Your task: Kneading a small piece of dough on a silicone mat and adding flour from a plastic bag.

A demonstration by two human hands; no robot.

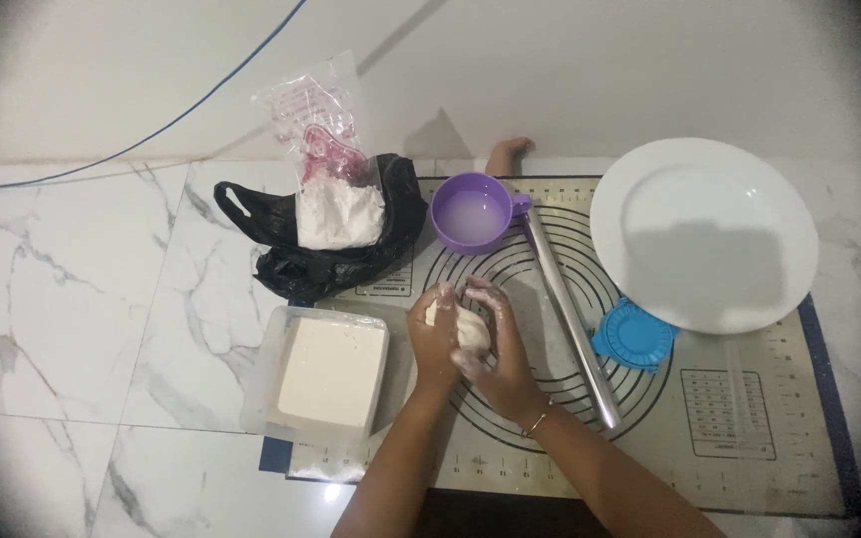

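— Where is the dough relative to your fingers?

— The small pale lump of soft dough (468, 327) sits right between them. Your left hand (433, 339) cups it from the left, your right hand (495, 349) from the right and below, and both sets of floury fingers are curled closed around it, touching it on either side.

— Is it resting on anything?

— You hold it just above the beige silicone pastry mat with printed black rings (749, 438); whether it touches the mat, I cannot tell.

— Does the lump have a long axis?

— It looks roundish, only partly showing between your palms, so none is clear.

— Which hand is nearer the other things?

— The long steel rolling pin (570, 319) lies just beyond your right fingers, running away from you at a slant. The clear plastic tub of white filling (331, 371) lies just left of your left fingers. The purple plastic cup (472, 212) stands ahead of both fingertips, the round blue dumpling press (633, 337) further right.
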